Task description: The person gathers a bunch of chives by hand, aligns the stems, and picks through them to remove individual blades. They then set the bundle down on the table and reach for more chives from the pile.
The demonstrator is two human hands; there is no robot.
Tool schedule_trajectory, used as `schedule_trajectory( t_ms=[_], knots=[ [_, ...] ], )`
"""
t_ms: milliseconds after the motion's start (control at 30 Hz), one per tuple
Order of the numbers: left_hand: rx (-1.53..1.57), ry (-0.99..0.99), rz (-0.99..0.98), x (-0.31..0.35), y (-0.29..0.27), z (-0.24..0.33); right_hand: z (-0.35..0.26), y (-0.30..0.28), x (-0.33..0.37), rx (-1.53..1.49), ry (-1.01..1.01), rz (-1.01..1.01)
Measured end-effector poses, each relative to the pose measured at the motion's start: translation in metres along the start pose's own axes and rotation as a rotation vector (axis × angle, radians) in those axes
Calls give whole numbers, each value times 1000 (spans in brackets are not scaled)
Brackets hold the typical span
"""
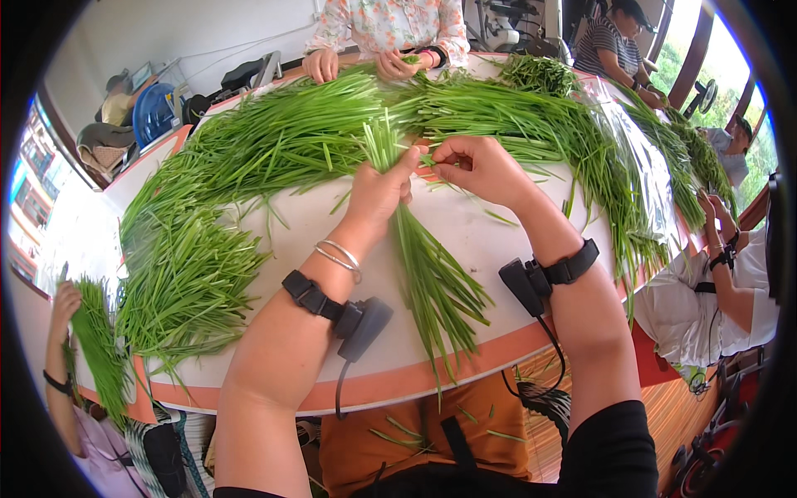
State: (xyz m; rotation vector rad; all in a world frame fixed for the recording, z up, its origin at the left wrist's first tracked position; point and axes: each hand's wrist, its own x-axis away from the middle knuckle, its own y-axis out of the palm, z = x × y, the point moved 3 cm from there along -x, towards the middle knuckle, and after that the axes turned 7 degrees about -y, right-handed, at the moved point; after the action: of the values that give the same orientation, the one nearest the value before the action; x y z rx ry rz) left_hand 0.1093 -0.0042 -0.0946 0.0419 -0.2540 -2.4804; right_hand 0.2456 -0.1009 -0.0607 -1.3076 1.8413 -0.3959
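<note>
My left hand (382, 189) is wrapped round a bunch of garlic chives (427, 266). The pale cut ends point away from me, and the green leaves fan out toward the table's near edge. Close beside it, my right hand (477, 166) is closed in a pinch, thumb against fingers, on a small green chive leaf (427, 160) next to the bunch. Beyond both hands lies a long heap of loose chives (307, 124), with another heap (490, 112) to its right. A smaller pile (191, 282) rests on the left side of the table.
The white table (324, 216) has an orange border (506, 349). Opposite me, a person in a flowered shirt (390, 29) has both hands at the chives. Other people work at the left and right. Clear plastic sheeting (639, 158) lies on the right. Stray leaves (407, 432) are on my lap.
</note>
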Motion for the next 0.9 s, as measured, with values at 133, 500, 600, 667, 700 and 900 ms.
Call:
schedule_trajectory(
  t_ms=[133,500,600,667,700,900],
  knots=[
    [395,73,100,-8,-1,-5,14,-12,1,394,26,67],
    [369,-64,-3,-6,-4,-7,31,-9,2,560,178,-35],
    [268,-71,39,-4,-1,-7,21,-13,3,438,82,181],
    [219,-78,68,-3,0,-7,22,-14,2,416,44,211],
    [201,-61,58,-3,0,-6,21,-14,2,394,6,241],
    [93,1,60,-3,-1,-5,8,-12,1,272,-56,269]
  ],
)
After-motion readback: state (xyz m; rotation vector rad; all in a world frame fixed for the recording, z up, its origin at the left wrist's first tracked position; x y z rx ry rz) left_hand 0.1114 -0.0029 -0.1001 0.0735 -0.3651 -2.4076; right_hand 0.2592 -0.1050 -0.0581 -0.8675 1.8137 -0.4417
